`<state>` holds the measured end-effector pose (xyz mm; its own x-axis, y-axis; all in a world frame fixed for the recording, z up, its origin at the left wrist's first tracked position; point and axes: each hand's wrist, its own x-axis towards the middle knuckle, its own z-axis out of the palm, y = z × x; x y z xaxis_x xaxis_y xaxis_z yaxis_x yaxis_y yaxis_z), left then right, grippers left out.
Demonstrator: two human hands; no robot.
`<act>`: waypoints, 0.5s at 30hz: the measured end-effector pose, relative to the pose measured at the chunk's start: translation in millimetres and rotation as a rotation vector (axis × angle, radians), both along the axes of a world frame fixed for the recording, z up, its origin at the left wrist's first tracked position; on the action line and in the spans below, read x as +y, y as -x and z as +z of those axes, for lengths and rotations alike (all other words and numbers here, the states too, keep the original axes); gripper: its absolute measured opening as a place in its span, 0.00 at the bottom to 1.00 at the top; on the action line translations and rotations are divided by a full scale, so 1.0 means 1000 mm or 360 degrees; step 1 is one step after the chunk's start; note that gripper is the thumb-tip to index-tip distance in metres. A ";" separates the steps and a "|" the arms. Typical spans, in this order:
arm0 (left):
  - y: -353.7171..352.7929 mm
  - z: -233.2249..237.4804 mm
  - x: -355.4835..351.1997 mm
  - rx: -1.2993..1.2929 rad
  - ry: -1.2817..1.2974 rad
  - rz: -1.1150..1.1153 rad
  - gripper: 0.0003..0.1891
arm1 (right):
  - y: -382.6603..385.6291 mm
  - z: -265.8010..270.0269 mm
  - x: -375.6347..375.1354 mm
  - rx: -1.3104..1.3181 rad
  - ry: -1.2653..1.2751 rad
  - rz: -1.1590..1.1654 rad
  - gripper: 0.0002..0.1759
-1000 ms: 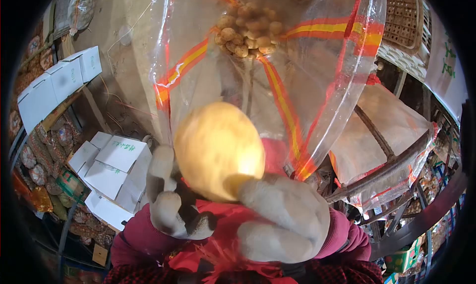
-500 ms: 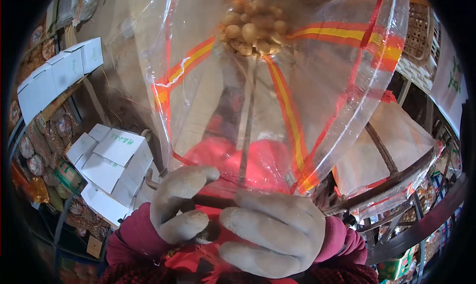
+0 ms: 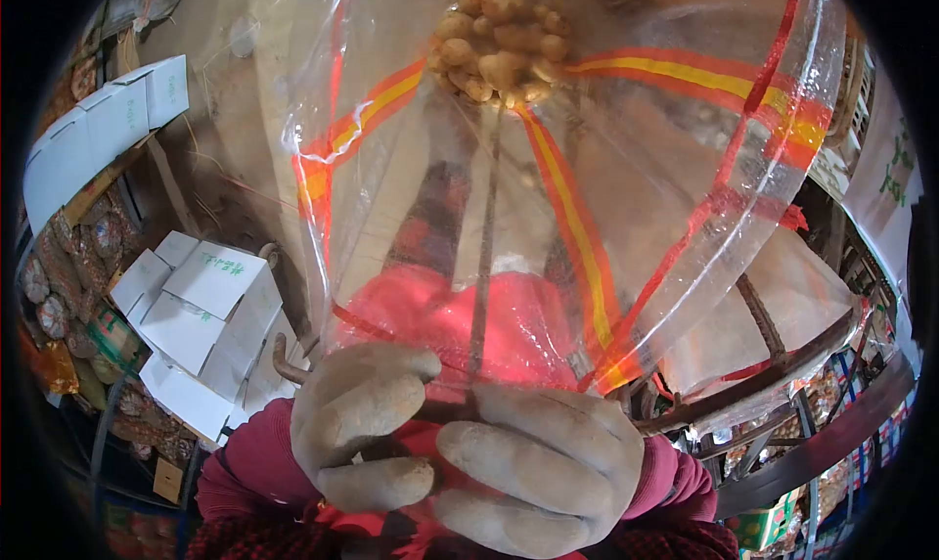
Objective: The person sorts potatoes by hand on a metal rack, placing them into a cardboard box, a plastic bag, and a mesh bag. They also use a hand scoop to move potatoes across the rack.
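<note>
Left hand and right hand, fingers curled tight, clamp the clear bag's near rim; potatoes far end; even grip advisable.

One clear bag, striped red and yellow. Two gloved hands at the bag's near rim: one left hand, one right hand. Well over a dozen small potatoes heaped at the bag's far end, too crowded for an exact count. Left of the bag, three white boxes in an upper row and about six more in a lower stack. One rusty hook at the bag's lower left. One second clear sack right of the bag.
</note>
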<state>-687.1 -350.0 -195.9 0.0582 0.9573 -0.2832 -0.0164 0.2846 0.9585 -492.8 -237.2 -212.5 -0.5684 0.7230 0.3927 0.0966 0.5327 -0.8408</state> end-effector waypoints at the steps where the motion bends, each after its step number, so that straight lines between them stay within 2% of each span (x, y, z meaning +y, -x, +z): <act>1: -0.006 -0.005 0.006 0.0268 -0.0388 0.0106 0.22 | 0.001 0.004 -0.002 -0.0029 0.0128 -0.0042 0.18; 2: -0.007 -0.007 0.010 0.0264 -0.0386 0.0117 0.22 | 0.001 0.008 0.001 -0.0034 0.0129 -0.0031 0.18; 4: -0.005 -0.009 0.017 0.0498 -0.0624 0.0031 0.17 | -0.002 0.014 0.010 -0.0203 0.0257 0.0265 0.08; 8: 0.004 -0.012 0.018 0.0371 -0.0587 -0.0119 0.14 | 0.001 0.002 0.006 -0.0200 0.0163 0.0224 0.06; 10: -0.012 -0.015 0.018 0.0590 -0.0713 0.0092 0.27 | -0.001 -0.012 0.007 -0.0065 -0.0150 0.0226 0.17; 11: -0.015 -0.018 0.018 0.0591 -0.0716 0.0099 0.27 | 0.002 -0.007 0.010 -0.0066 -0.0154 0.0233 0.17; 13: -0.018 -0.025 0.015 0.0674 -0.0931 0.0222 0.26 | 0.007 0.013 0.017 -0.0277 0.0221 0.0288 0.17; 15: -0.020 -0.025 0.010 0.0733 -0.0904 0.0226 0.25 | 0.002 0.014 0.009 -0.0294 0.0260 0.0299 0.20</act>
